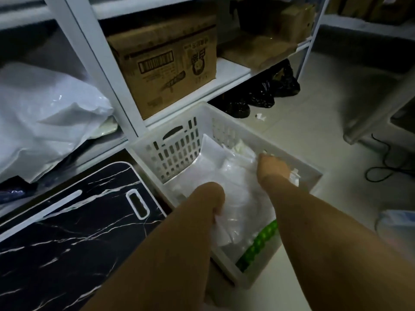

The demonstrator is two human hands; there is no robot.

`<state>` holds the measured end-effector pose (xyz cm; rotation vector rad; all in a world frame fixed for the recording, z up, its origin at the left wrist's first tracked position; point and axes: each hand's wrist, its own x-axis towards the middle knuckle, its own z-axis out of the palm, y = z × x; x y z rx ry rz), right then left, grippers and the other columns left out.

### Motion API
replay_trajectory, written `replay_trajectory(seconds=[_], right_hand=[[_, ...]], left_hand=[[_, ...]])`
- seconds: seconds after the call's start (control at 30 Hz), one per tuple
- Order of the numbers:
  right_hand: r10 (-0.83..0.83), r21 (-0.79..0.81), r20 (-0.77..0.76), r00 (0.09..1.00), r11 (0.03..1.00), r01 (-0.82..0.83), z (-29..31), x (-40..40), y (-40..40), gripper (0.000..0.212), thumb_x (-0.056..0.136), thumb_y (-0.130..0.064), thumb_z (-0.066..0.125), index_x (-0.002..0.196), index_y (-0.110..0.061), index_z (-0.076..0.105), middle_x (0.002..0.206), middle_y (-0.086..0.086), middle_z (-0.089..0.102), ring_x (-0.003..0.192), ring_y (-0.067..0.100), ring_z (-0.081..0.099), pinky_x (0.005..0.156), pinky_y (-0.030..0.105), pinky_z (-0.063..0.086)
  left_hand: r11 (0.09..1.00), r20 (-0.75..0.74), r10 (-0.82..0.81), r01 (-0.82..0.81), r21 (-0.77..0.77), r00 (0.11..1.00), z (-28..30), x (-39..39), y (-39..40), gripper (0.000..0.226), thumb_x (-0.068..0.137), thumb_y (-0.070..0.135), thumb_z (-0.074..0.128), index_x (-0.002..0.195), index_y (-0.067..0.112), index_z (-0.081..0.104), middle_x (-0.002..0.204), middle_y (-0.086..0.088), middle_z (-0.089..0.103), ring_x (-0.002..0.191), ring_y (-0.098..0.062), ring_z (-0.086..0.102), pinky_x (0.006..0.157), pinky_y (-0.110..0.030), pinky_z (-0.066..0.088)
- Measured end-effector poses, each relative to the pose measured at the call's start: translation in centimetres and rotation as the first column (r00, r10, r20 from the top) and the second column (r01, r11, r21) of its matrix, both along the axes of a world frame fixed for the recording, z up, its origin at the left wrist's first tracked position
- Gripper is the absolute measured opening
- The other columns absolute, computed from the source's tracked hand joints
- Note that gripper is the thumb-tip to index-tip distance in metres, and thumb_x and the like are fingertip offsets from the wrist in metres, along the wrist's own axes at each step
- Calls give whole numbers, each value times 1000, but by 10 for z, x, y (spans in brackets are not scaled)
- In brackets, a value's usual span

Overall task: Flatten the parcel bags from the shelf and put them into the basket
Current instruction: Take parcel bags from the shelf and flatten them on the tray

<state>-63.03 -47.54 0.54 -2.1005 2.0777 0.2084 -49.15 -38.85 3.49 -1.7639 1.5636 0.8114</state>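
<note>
A white slotted plastic basket (177, 151) stands on the floor in front of the shelf, with several white parcel bags inside it. Both my hands reach down into it. My left hand (213, 198) grips the near edge of the top white parcel bag (240, 194). At the far edge of that same bag my right hand (272, 167) has its fingers curled on the plastic. More white parcel bags (47, 117) lie bulging on the shelf to the left. A green patterned item (258, 243) shows at the basket's near right side.
A white metal shelf post (107, 81) rises left of the basket. A cardboard box (166, 66) sits on the shelf behind. A black marble-pattern board (67, 227) lies at lower left. Black bags (265, 93) are under the shelf; a cable (381, 167) lies on the floor at right.
</note>
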Motion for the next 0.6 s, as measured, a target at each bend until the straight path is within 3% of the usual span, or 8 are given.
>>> replay_trajectory(seconds=[0.1, 0.2, 0.23, 0.3, 0.37, 0.47, 0.53, 0.6], right_hand=[[19, 17, -84, 996, 1000, -17, -33, -1, -3, 43, 97, -11, 39, 140, -19, 45, 140, 11, 50, 130, 32, 46, 108, 46, 32], [-13, 37, -115, 993, 999, 17, -51, 0, -5, 42, 98, -11, 38, 138, -18, 45, 139, 11, 51, 130, 32, 44, 107, 47, 32], [-21, 46, -132, 991, 999, 27, -55, 3, -4, 41, 98, -12, 40, 138, -18, 45, 139, 11, 51, 131, 33, 43, 107, 48, 31], [-65, 90, -167, 984, 993, 81, -64, 7, -4, 43, 96, -15, 44, 140, -16, 44, 140, 12, 49, 133, 33, 40, 108, 51, 29], [-130, 94, -231, 964, 983, 156, -74, 10, -4, 47, 96, -19, 44, 142, -13, 42, 142, 12, 45, 133, 33, 37, 106, 51, 32], [-176, 13, -265, 948, 982, 186, -85, 20, -1, 51, 96, -22, 40, 145, -12, 36, 143, 13, 40, 134, 33, 34, 104, 53, 34], [-72, 15, -178, 981, 997, 76, -91, 32, 3, 52, 95, -24, 46, 145, -15, 33, 141, 12, 38, 132, 32, 34, 102, 52, 38], [48, 115, -31, 998, 992, -44, -103, 45, 11, 61, 92, -35, 55, 145, -26, 28, 144, 11, 31, 132, 34, 31, 101, 55, 39]], left_hand=[[950, -103, 190, -157, 269, 976, -11, 3, -9, 40, 100, 16, 45, 133, -7, 50, 123, -27, 58, 65, -19, 43, 98, -29, 39], [912, -164, 250, -175, 371, 954, -32, 10, -17, 43, 104, 19, 36, 123, -14, 54, 124, -30, 56, 71, -25, 52, 104, -39, 38], [899, -183, 274, -184, 398, 944, -41, 10, -18, 41, 104, 21, 36, 109, -11, 60, 115, -25, 60, 75, -26, 56, 95, -37, 46], [917, -225, 308, -226, 328, 924, -53, 12, -19, 28, 101, 18, 44, 80, 4, 57, 86, -10, 59, 63, -17, 56, 63, -25, 50], [944, -254, 289, -231, 236, 923, -62, 12, -22, 18, 97, 11, 51, 81, 6, 58, 82, -7, 60, 60, -14, 57, 61, -22, 51], [975, -248, 198, -165, 149, 948, -72, 19, -32, 29, 98, 15, 50, 122, 0, 58, 116, -13, 63, 99, -25, 64, 85, -31, 47], [993, -212, 113, -114, 9, 971, -82, 26, -37, 42, 99, 19, 47, 139, 7, 44, 143, -12, 47, 126, -28, 51, 94, -30, 40], [994, -172, 9, -27, -104, 985, -91, 32, -38, 53, 99, 21, 42, 150, 18, 27, 153, -10, 32, 137, -30, 36, 110, -38, 33]])
